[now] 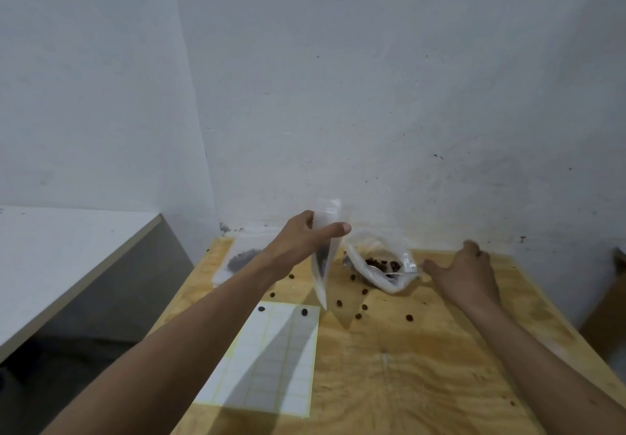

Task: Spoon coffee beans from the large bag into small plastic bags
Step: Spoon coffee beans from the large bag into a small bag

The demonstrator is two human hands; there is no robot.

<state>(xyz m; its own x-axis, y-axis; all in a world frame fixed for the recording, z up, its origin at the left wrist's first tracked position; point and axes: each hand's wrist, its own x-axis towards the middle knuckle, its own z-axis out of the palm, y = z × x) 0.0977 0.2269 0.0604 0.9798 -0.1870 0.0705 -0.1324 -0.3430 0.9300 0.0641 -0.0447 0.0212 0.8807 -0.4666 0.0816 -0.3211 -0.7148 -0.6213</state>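
left hand (305, 238) pinches small plastic bag (323, 258), held aloft | right hand (464, 273) fingers loosely spread, at spoon (389, 272) handle, grip unclear | spoon in large bag (376, 261) | beans (364, 306) scattered on table (406, 367)

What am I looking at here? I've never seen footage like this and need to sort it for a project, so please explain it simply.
There is no machine here: one camera worn on a person's head looks forward and down at their two bare arms over a wooden table in a white-walled corner. The left hand holds up a small plastic bag with some dark beans inside. The right hand reaches towards the large bag, which lies open with coffee beans and a spoon in it. Loose beans are scattered on the table. A sheet of blank labels lies nearer the person, and another filled bag lies at the far left.
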